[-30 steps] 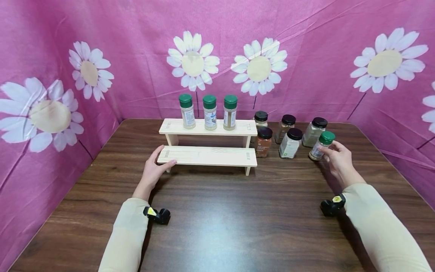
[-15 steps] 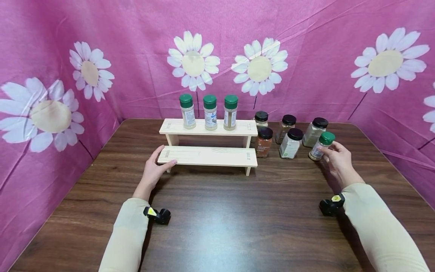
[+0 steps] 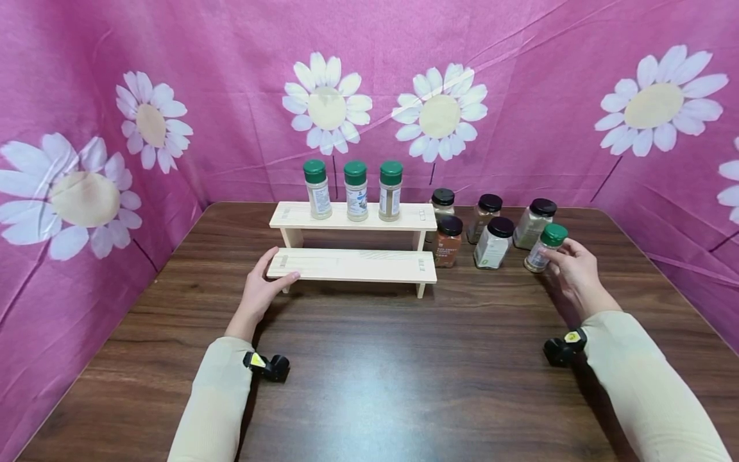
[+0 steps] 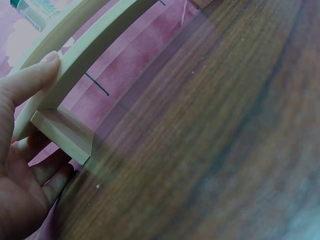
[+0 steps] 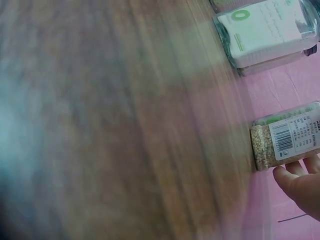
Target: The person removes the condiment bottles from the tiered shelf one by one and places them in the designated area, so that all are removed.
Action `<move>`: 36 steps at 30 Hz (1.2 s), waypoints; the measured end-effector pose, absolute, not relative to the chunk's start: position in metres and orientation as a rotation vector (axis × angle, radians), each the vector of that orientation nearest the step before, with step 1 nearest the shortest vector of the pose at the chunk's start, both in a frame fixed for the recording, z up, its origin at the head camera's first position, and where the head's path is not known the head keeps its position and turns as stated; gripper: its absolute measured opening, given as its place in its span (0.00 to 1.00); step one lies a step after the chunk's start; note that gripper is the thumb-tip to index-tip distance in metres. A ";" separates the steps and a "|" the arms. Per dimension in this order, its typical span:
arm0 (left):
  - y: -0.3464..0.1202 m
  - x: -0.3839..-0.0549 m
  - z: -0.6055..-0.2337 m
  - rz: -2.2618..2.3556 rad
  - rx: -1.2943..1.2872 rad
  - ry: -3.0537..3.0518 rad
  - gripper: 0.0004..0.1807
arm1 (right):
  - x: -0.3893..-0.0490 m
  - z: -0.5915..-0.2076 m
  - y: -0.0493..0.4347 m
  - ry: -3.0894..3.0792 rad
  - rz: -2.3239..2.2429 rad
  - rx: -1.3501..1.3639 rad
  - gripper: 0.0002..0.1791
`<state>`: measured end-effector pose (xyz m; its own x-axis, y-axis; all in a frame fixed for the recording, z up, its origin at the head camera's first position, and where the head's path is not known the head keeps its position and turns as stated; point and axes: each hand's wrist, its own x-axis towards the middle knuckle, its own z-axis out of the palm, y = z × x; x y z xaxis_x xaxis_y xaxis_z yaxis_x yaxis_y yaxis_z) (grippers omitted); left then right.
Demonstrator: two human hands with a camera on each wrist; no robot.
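Note:
A two-tier wooden shelf (image 3: 352, 264) stands on the table. My left hand (image 3: 261, 289) grips the left end of its lower board, thumb on top; in the left wrist view the other fingers (image 4: 52, 175) lie by the end and the leg. On the upper tier, several spice jars, three with green lids, cannot be mistaken: the middle one (image 3: 356, 192) stands upright between two others. At the right, my right hand (image 3: 577, 273) holds a small green-lidded spice jar (image 3: 538, 258), upright on the table. In the right wrist view this jar (image 5: 285, 137) shows tan grains and a barcode label; its lid is out of frame.
Several black-lidded spice jars stand between the shelf and my right hand, among them a red-brown one (image 3: 447, 247) and a white-labelled one (image 3: 492, 250). A pink flowered cloth (image 3: 231, 128) hangs behind the wooden table (image 3: 369, 359).

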<state>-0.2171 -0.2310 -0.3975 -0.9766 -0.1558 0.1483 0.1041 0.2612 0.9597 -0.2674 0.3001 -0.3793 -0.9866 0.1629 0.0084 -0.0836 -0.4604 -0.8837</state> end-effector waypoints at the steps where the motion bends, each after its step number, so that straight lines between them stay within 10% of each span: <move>1: -0.231 -0.217 -0.397 -1.786 0.049 -2.320 0.40 | -0.267 -0.378 0.300 -1.539 2.573 -0.110 0.15; 36: -0.233 -0.219 -0.400 -1.788 0.036 -2.313 0.40 | -0.256 -0.329 0.314 -1.941 2.330 0.007 0.18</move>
